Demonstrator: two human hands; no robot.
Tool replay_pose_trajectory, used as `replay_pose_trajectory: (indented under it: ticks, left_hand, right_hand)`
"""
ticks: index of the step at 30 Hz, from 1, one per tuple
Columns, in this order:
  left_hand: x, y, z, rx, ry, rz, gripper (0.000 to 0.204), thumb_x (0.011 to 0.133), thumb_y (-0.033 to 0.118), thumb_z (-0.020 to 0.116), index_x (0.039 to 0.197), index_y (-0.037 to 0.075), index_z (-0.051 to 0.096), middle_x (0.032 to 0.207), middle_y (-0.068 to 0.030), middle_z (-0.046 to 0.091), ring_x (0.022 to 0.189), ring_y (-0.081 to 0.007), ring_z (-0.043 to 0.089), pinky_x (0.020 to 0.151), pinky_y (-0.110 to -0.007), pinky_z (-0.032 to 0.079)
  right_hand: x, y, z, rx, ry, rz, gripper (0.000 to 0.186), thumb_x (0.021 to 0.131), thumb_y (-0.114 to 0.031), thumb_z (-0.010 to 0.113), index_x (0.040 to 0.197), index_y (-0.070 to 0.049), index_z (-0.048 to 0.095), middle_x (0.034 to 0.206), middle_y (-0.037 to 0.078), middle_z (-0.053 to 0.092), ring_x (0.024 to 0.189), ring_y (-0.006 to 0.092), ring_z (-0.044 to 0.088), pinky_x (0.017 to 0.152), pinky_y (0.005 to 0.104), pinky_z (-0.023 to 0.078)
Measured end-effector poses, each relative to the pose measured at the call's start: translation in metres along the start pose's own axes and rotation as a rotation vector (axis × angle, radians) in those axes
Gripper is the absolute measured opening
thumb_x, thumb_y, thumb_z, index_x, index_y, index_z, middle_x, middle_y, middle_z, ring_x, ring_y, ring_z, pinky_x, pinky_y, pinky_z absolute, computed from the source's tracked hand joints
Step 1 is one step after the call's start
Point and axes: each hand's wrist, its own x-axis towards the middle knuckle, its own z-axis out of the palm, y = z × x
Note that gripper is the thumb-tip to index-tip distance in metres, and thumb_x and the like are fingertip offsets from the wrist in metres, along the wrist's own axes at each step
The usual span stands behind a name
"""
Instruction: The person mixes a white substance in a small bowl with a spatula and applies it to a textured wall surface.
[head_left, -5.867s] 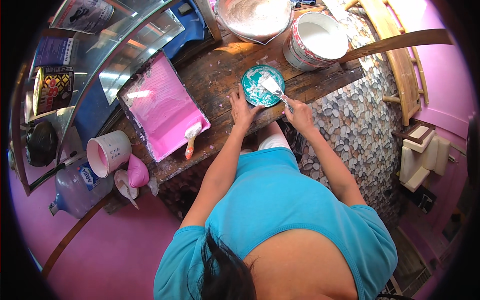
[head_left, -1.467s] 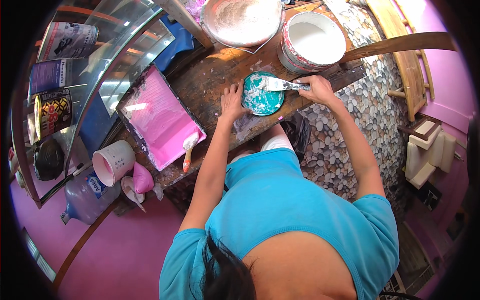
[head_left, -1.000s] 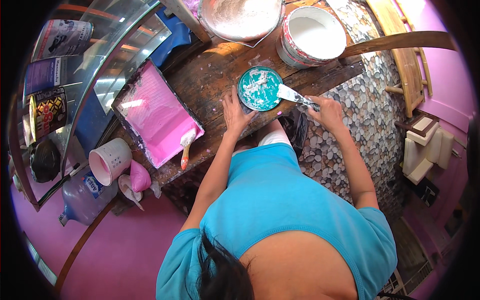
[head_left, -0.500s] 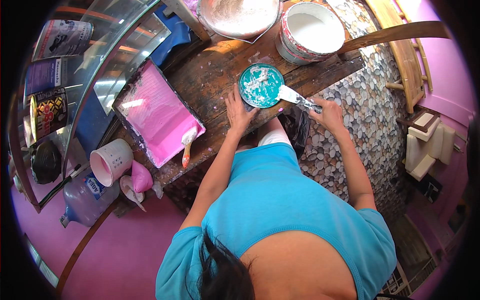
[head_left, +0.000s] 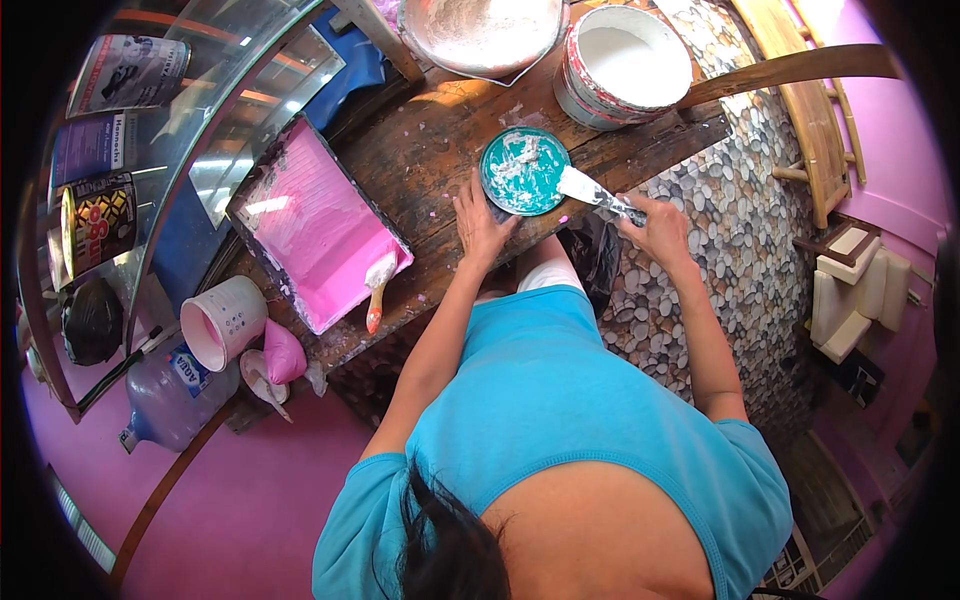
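A round teal lid (head_left: 507, 190), smeared with white paste, sits on the wooden bench near its front edge. My left hand (head_left: 484, 222) is against the lid's left side, fingers stretched along the rim and thumb at its lower edge. From the right, my right hand (head_left: 655, 230) grips the dark handle of a putty knife (head_left: 592, 190). The knife's blade is coated in white paste, and its tip meets the lid's right rim.
Left on the bench, a paint tray (head_left: 330, 235) holds pink paint and a brush (head_left: 377, 285). Behind the lid stand a white bucket (head_left: 590, 98) and a wide basin (head_left: 480, 40). A pink-lined white pail (head_left: 222, 318) and plastic jug (head_left: 180, 400) are far left.
Almost nothing differs. The whole view has shifted very slightly, while both hands, the putty knife and the lid keep the same arrangement.
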Motion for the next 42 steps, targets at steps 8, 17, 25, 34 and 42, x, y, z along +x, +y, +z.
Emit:
replay_pose_trajectory:
  ticks: [8,17,25,34,42]
  left_hand:
    - [-0.001,0.000,-0.001,-0.009,0.007,0.015,0.114,0.059,0.030,0.088,0.149,0.001,0.024,0.133,-0.0235,0.042,0.122,-0.0427,0.040,0.112,-0.052,0.026]
    - [-0.001,-0.003,0.001,-0.019,0.003,0.036,0.112,0.059,0.031,0.087,0.148,0.001,0.025,0.134,-0.0247,0.042,0.121,-0.0433,0.041,0.109,-0.052,0.030]
    - [0.000,-0.002,0.000,-0.009,-0.015,0.006,0.110,0.058,0.031,0.088,0.146,0.001,0.029,0.128,-0.0228,0.044,0.117,-0.0411,0.042,0.104,-0.050,0.034]
    - [0.002,0.004,-0.002,0.003,-0.018,-0.012,0.108,0.056,0.028,0.089,0.145,0.004,0.033,0.123,-0.0196,0.046,0.115,-0.0396,0.043,0.100,-0.048,0.038]
    - [0.009,0.009,-0.007,0.030,-0.072,-0.087,0.114,0.052,0.028,0.092,0.146,0.008,0.031,0.126,-0.0184,0.044,0.115,-0.0395,0.044,0.100,-0.049,0.040]
  right_hand:
    - [-0.005,0.005,0.006,-0.040,-0.001,0.002,0.035,0.073,-0.026,0.073,0.108,-0.020,0.074,0.076,0.015,0.069,0.072,0.0330,0.068,0.068,0.0420,0.054]
    - [-0.006,-0.009,0.017,0.127,0.032,0.046,0.035,0.075,-0.026,0.070,0.109,-0.020,0.074,0.075,0.016,0.068,0.064,0.0299,0.066,0.063,0.0386,0.051]
    - [-0.007,-0.011,0.004,-0.027,-0.098,0.080,0.037,0.072,-0.028,0.071,0.108,-0.017,0.074,0.076,0.016,0.069,0.071,0.0333,0.068,0.068,0.0411,0.054]
    - [0.001,-0.024,0.050,0.206,-0.070,0.118,0.037,0.074,-0.028,0.069,0.109,-0.018,0.074,0.074,0.016,0.068,0.069,0.0327,0.067,0.066,0.0415,0.053]
    - [-0.010,-0.021,0.042,0.177,-0.014,0.043,0.036,0.079,-0.025,0.066,0.113,-0.016,0.071,0.076,0.017,0.068,0.072,0.0357,0.067,0.067,0.0435,0.052]
